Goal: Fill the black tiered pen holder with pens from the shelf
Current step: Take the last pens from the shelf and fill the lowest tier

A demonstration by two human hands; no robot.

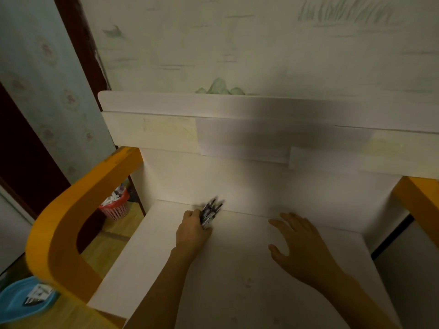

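While left hand [193, 230] grips apparently dark pens [210, 211], right hand [297, 243] spread

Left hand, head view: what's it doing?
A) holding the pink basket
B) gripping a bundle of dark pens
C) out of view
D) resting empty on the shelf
B: the left hand has its fingers curled round a bundle of dark pens at the back of the white shelf.

left hand [193, 230] gripping pens [210, 211], white shelf [237, 269]
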